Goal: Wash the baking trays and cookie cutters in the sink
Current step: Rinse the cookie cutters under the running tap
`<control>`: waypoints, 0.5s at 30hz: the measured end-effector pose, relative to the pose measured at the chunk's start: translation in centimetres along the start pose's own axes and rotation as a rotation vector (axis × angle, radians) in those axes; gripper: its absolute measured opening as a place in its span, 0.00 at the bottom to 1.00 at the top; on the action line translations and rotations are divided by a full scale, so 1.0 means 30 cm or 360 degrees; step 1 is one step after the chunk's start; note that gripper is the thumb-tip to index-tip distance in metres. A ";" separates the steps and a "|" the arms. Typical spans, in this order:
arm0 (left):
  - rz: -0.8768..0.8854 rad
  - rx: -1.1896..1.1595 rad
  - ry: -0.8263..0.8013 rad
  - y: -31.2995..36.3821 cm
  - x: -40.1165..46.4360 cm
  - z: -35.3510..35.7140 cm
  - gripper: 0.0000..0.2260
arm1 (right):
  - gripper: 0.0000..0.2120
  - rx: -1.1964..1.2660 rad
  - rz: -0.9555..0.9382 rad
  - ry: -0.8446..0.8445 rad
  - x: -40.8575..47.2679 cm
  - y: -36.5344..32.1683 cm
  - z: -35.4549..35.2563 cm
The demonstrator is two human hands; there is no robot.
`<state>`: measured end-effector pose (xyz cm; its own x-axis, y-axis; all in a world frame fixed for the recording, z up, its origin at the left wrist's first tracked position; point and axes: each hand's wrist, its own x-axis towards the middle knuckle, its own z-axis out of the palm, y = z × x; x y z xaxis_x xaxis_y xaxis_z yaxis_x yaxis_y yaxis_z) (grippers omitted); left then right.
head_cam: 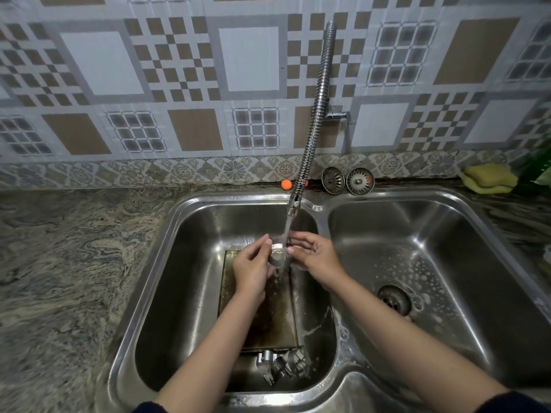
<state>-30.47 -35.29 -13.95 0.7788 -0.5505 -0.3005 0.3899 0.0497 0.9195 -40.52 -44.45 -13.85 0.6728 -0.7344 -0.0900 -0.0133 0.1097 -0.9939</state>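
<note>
I see both hands meeting under the running water in the left basin [167, 293] of a double steel sink. My left hand [252, 271] and right hand [317, 257] hold one small metal cookie cutter [278, 254] between them, fingers curled around it from either side, left thumb and forefinger pinching its near rim, right fingertips on the far rim. The cutter looks like a short ring; its open ends seem to face roughly up and down, but water and glare blur it, so I cannot tell its exact tilt.

The stream falls from one flexible coiled faucet [316, 114] whose long axis slants from the upper right at the wall down to the left, its nozzle just above the hands.

Below the hands, one rectangular baking tray [283, 320] lies flat on the basin floor, its long axis running from the back wall toward me, its surface brown and stained. At its near end sits a cluster of more metal cutters [286, 365], touching one another; I count about four, though the tangle makes it uncertain.

The right basin [447, 234] holds soap suds around one drain [394, 299]. On the back ledge stand two strainer plugs [347, 180] side by side, one small orange ball [286, 184], and at the far right a stack of yellow sponges [489, 177].
</note>
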 end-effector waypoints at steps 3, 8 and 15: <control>-0.0036 -0.0031 0.0034 0.005 0.003 -0.016 0.07 | 0.17 0.0010 -0.0006 -0.0048 0.002 0.001 0.010; -0.0035 -0.0074 0.0084 0.035 0.001 -0.032 0.04 | 0.22 -0.0018 -0.0078 -0.0095 0.017 -0.004 0.027; -0.0068 -0.0096 0.0064 0.043 0.011 -0.036 0.04 | 0.22 -0.0045 -0.0088 -0.0142 0.014 -0.022 0.024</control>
<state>-29.16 -34.50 -13.13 0.7794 -0.5194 -0.3504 0.4514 0.0775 0.8890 -39.70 -44.36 -13.18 0.7363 -0.6760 -0.0299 0.0060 0.0508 -0.9987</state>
